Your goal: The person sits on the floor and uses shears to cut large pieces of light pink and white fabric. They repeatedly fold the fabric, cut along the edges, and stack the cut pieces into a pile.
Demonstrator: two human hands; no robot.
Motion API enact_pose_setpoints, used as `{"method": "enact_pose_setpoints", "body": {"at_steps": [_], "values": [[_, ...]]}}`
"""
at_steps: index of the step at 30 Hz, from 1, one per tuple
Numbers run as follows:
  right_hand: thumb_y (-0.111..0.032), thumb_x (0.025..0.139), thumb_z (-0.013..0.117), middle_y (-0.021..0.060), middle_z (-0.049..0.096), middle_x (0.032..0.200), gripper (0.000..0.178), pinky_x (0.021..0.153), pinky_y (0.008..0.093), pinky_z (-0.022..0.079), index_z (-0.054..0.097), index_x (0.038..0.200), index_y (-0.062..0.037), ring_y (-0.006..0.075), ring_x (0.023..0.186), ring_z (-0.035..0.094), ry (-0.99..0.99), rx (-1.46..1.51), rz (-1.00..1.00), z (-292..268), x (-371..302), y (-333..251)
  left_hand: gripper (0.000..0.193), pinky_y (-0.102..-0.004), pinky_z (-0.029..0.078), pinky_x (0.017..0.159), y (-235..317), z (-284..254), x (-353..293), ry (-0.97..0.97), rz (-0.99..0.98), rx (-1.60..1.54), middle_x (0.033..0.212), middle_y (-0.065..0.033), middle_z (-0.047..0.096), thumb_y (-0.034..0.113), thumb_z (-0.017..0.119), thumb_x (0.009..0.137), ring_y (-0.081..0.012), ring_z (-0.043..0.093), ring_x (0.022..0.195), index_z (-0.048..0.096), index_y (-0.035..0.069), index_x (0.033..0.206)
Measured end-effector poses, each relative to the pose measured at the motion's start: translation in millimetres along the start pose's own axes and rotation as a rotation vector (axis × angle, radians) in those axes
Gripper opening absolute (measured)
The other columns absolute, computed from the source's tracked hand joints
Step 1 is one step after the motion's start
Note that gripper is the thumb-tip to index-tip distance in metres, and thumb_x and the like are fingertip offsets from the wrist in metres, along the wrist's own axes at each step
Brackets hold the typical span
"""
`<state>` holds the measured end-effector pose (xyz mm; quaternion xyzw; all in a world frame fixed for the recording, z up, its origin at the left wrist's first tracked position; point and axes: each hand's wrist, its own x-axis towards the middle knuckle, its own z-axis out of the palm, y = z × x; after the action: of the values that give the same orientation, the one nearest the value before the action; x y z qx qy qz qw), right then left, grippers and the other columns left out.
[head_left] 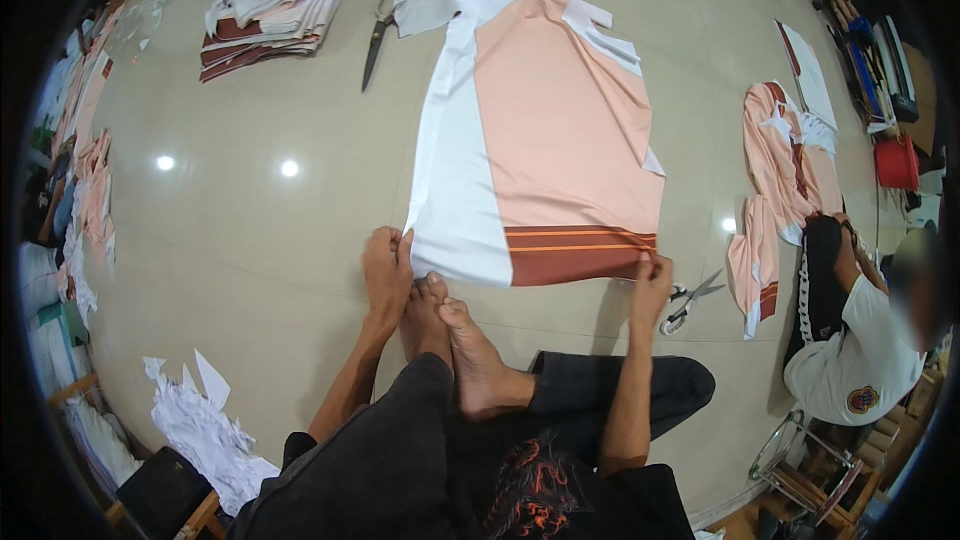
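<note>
"Item one, and where?"
"Garment [570, 120], peach and white, flat on the floor [250, 240] before us. Our left hand [386, 258] pinches its lower left corner; our right hand [652, 280] pinches the right end of its striped hem [575, 260]."
"Hazards?"
"Uneven pulling by us could skew the cloth; our toes [428, 285], close at its edge, could pin it; the scissors [689, 302], just beside our right hand, could snag it."
"Containers?"
"One red bucket [897, 162], far right; contents we cannot tell."
</note>
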<state>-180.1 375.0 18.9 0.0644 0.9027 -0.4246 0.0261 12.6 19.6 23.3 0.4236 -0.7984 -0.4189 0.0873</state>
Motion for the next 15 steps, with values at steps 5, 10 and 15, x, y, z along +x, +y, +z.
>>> {"method": "enact_pose_setpoints", "body": {"at_steps": [5,10,15], "values": [[-0.024,0.099,0.068,0.0143,0.069,0.112,0.047,0.077,0.035,0.056,0.047,0.137,-0.0044,0.0211,0.1,0.068,0.049,0.591,0.255,-70.7,7.0,-12.4,0.034,-0.0238,0.042,0.063,43.2,-23.9,-6.4,-0.259,-0.006,-0.633,0.07,0.0027,0.054,0.028,0.055,0.108,-0.0053,0.049,0.068,0.059,0.003,0.085],[-0.021,0.099,0.067,0.0128,0.066,0.119,0.048,0.081,0.0364,0.055,0.047,0.14,-0.005,0.0224,0.104,0.068,0.039,0.649,0.246,-126.3,-20.9,-1.5,0.034,-0.0222,0.043,0.066,75.4,-38.8,-61.5,-0.579,-0.337,-0.756,0.075,0.006,0.054,0.029,0.057,0.107,-0.0022,0.05,0.075,0.058,0.005,0.084],[-0.02,0.102,0.063,0.0104,0.064,0.121,0.045,0.094,0.0386,0.052,0.047,0.14,-0.0041,0.021,0.113,0.063,0.034,0.746,0.278,-154.3,-39.9,9.1,0.027,-0.0288,0.049,0.08,35.8,-31.5,-83.8,-0.745,-0.428,-0.901,0.091,-0.0021,0.065,0.03,0.059,0.106,-0.0119,0.06,0.083,0.064,0.005,0.101]]}}
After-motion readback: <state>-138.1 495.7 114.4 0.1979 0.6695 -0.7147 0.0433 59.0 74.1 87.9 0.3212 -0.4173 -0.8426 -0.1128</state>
